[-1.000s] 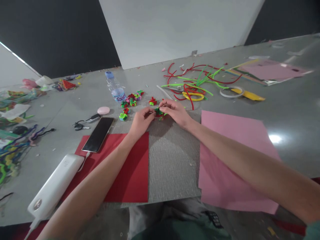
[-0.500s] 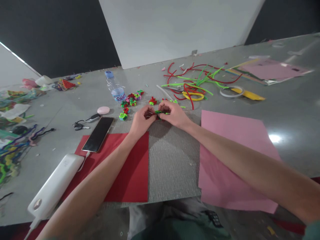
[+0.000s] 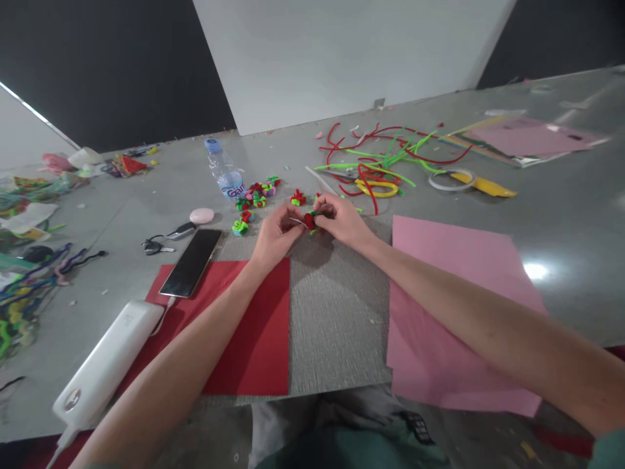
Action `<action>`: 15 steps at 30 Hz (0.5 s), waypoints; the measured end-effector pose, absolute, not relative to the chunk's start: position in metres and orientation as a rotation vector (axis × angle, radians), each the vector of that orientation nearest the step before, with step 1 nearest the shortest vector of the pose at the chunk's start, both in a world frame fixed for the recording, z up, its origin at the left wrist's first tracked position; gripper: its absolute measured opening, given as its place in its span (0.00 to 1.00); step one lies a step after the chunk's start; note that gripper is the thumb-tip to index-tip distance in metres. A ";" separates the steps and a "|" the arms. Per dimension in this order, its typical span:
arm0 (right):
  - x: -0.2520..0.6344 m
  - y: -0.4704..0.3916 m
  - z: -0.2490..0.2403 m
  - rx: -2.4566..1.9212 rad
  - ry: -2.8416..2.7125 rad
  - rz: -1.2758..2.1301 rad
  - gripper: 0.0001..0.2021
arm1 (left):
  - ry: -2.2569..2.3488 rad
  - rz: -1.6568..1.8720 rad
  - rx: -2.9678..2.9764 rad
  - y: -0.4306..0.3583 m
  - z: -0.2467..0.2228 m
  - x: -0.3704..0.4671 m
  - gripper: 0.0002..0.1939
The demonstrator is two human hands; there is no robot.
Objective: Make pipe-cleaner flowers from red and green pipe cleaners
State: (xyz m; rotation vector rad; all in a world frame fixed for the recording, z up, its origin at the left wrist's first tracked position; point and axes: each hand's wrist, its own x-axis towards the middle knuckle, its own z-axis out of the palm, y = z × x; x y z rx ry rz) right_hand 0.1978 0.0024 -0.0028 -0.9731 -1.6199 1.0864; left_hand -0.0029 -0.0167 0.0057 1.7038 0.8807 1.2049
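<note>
Between my two hands, above the grey table, is a small red and green pipe-cleaner flower [image 3: 309, 221]. My left hand [image 3: 277, 233] is closed in a pinch at its left side, with a thin pale thread or wire showing at the fingertips. From the other side, the thumb and fingers of my right hand [image 3: 340, 221] grip the flower. Just left of my hands lies a cluster of finished-looking pipe-cleaner flowers [image 3: 258, 195] in red, green and pink. A single red and green flower [image 3: 298, 197] sits right behind my fingers.
Red and green pipe cleaners [image 3: 390, 156] lie behind, with yellow-handled scissors [image 3: 378, 188] among them. A tape roll [image 3: 452, 180] is farther right. A water bottle [image 3: 225, 170], phone [image 3: 193, 264], keys [image 3: 159, 247] and power bank [image 3: 110, 358] stand left. Red paper [image 3: 258, 326] and pink paper [image 3: 454, 293] lie in front.
The flower between my fingers has turned, so more red shows where green showed before. The pale thread at my left fingertips is plainer. Both hands stay in nearly the same place.
</note>
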 end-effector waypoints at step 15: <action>0.199 -0.001 0.005 -0.924 -1.514 1.235 0.13 | 0.821 1.243 1.599 -0.014 0.002 -0.006 0.07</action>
